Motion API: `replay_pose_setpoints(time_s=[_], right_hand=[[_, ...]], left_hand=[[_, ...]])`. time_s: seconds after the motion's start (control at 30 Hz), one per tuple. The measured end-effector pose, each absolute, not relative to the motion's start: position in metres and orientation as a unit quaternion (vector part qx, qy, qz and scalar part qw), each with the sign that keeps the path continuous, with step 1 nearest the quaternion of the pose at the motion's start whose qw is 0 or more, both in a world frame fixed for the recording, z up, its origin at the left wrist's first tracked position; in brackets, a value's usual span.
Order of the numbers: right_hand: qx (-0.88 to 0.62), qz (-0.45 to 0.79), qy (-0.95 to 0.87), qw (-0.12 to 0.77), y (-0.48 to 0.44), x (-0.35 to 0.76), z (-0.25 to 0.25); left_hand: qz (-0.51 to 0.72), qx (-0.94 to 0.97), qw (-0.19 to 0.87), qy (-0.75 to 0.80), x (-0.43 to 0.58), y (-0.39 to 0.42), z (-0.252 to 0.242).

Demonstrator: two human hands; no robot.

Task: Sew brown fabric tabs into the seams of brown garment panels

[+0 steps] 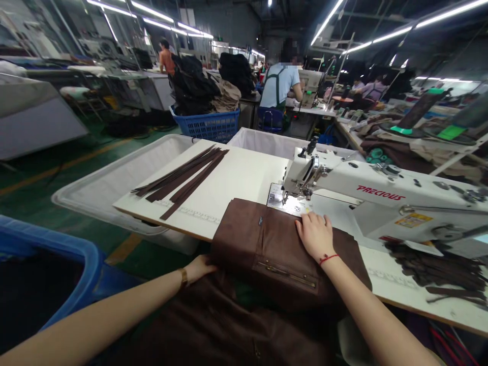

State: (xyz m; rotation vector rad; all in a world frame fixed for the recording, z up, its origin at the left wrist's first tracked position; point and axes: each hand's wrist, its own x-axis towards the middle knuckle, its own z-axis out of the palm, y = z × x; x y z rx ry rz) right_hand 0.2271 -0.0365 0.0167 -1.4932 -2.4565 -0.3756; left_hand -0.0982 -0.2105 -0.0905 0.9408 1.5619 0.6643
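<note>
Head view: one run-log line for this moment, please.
left hand: touching brown piece, left edge | right hand: palm-down on it | sewing machine: near right hand | brown strips: on white tabletop

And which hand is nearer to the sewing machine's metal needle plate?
Right. The right hand lies on the brown material, just on the near side of the needle plate. The left hand is farther off, at the material's left edge.
</note>
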Motion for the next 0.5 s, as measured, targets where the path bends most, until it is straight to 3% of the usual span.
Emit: replay_pose_setpoints(time_s=[0.27,0.5], right_hand=[[-0.474,-0.109,-0.867,0.107,-0.029,0.223,0.022],[-0.481,-0.048,-0.869,0.102,-0.028,0.234,0.034]], left_hand=[[0.361,0.309,0.668,0.572,-0.091,-0.221,-0.080],[0.400,0.295,0.696,0.518,-0.079,-0.241,-0.033]])
